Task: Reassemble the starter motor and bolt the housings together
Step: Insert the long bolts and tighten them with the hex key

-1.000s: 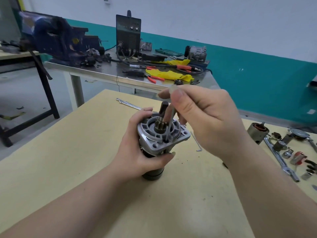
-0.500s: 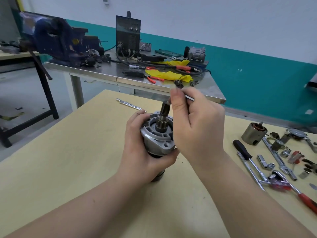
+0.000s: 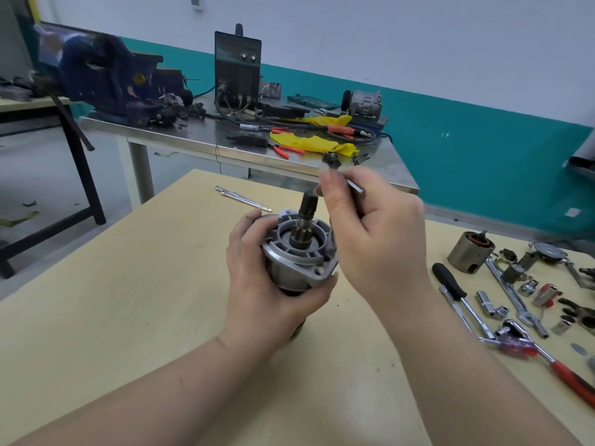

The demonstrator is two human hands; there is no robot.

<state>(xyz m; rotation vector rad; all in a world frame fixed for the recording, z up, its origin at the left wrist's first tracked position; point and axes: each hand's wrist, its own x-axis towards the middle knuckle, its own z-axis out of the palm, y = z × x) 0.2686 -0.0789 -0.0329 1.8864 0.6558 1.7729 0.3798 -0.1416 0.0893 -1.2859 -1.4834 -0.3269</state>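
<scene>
My left hand (image 3: 260, 291) grips the starter motor (image 3: 297, 252) upright above the wooden table (image 3: 128, 300), fingers wrapped round its body. The grey aluminium front housing faces up, and a dark pinion shaft (image 3: 306, 217) sticks out of its middle. At the housing's right edge, my right hand (image 3: 370, 233) holds a thin hex key (image 3: 355, 187) between thumb and fingers. Only the key's short arm shows above the knuckles; its lower end is hidden behind my hand.
Tools lie on the table at right: a black-handled driver (image 3: 449, 281), sockets (image 3: 486, 303), a ratchet (image 3: 515, 300), a red-handled tool (image 3: 566, 373) and a cylindrical solenoid (image 3: 470, 252). A thin rod (image 3: 243, 198) lies at the far edge. A steel bench (image 3: 244, 146) with a welder stands behind.
My right hand turned from reaching over the housing's top to standing at its right edge with the hex key. The motor tilted slightly in my left hand.
</scene>
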